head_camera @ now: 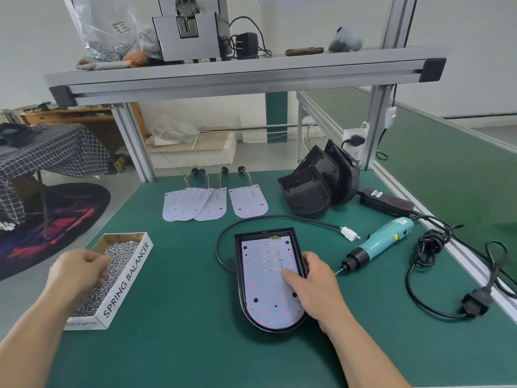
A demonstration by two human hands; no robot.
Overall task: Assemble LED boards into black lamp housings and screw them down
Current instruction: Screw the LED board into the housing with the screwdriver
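A black lamp housing [239, 278] lies flat on the green mat in front of me, with a white LED board [263, 287] seated inside it. My right hand [313, 287] holds the housing's right edge, thumb pressing on the board. My left hand [77, 271] is curled over the white cardboard box [131, 278] full of small silver screws [117, 264], fingers bunched in the pile. Several loose LED boards [195, 204] with wires lie further back. A stack of empty black housings [310, 191] leans at the back right. A teal electric screwdriver [377, 245] lies to the right.
A black cable with a white connector [349, 233] loops behind the housing. The screwdriver's power supply [386, 203] and coiled cords [430, 247] occupy the right side near the table's aluminium edge. An overhead shelf [237, 71] spans the bench on metal posts.
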